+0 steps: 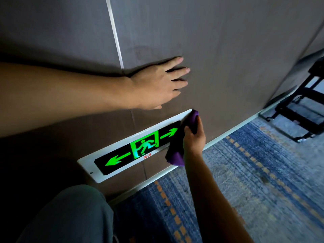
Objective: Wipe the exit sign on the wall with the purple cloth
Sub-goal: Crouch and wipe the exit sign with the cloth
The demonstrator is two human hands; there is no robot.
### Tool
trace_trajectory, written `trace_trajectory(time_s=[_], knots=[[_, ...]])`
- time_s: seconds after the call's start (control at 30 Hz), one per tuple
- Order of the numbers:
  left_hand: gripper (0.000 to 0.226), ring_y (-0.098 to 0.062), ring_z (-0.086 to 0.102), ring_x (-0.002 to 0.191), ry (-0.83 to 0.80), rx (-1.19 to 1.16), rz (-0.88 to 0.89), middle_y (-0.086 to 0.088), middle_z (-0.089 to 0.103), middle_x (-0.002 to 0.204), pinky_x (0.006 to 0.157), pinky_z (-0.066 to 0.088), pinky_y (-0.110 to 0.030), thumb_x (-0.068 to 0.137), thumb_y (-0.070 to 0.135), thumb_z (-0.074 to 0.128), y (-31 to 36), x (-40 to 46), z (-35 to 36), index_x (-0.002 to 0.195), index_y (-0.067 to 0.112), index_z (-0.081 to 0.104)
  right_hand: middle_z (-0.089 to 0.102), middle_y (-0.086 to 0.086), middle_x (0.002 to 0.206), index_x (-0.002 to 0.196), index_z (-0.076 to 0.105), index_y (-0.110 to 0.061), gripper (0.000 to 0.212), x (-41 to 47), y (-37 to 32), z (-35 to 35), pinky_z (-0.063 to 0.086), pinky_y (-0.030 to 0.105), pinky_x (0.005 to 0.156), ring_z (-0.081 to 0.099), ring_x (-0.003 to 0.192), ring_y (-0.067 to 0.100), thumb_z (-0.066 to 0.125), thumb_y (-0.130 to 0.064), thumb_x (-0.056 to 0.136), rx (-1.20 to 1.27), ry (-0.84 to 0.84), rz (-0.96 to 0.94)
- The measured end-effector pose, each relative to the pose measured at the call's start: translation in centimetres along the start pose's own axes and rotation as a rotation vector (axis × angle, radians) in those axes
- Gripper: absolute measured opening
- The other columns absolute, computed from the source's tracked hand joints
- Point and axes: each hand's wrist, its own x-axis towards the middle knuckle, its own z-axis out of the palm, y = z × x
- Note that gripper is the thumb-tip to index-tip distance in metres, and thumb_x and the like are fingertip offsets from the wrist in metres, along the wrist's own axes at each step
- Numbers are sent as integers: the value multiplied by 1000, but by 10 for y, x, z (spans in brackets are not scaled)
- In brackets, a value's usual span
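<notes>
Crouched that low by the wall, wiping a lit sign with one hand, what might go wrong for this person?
The purple cloth covers only the right end of the exit sign, so the left arrow may get missed. A loose tail hangs below the right hand and could drag on the carpet, picking up dirt. The left hand lies flat on the wall, where it may leave smudges.

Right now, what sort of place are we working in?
Probably a corridor or lobby in a public building such as a hotel or office: a lit green exit sign set low in a panelled wall, patterned blue carpet, and a black trolley parked by the wall.
</notes>
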Motion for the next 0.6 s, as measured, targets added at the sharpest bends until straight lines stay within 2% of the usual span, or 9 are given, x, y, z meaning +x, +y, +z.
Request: trace_trajectory(time_s=[0.07,0.17,0.27,0.33,0.43,0.6], knots=[[79,-39,9,160,13,-4,-2,-6,25,171,126,-1,-65,91,66,55,2,-4,5,156,23,43,63,-4,144,151,47,-39,63,-4,-1,8,45,36,113,61,129,19,63,-16,94,-27,-14,-31],[79,-40,6,160,3,17,-3,-7,21,172,126,-4,-64,93,65,53,5,-9,10,158,22,39,53,-9,155,152,48,-37,64,-9,-3,16,41,35,116,54,138,17,61,-12,94,-62,-4,-88],[78,-40,7,160,8,14,1,-7,23,171,126,-2,-64,93,64,53,7,-8,10,157,22,41,46,-10,160,151,49,-34,66,-24,-3,22,40,21,104,50,140,14,59,-6,92,-122,9,-225],[78,-40,10,159,25,6,-6,-7,25,171,126,1,-64,92,64,54,7,-8,9,156,21,43,44,-9,161,151,50,-34,67,-40,-1,29,44,23,101,51,140,16,59,-4,92,-157,19,-297],[77,-40,11,159,34,0,-10,-8,26,170,126,3,-64,92,64,54,7,-10,10,155,21,44,41,-7,163,152,48,-33,65,-65,5,41,51,40,102,50,139,21,58,-5,94,-190,8,-329],[77,-39,11,159,35,-13,-3,-6,27,170,126,1,-64,92,64,54,5,-9,8,155,21,45,47,-12,157,153,46,-29,66,-78,15,35,36,23,115,45,143,6,62,-4,94,-33,-12,-299]])
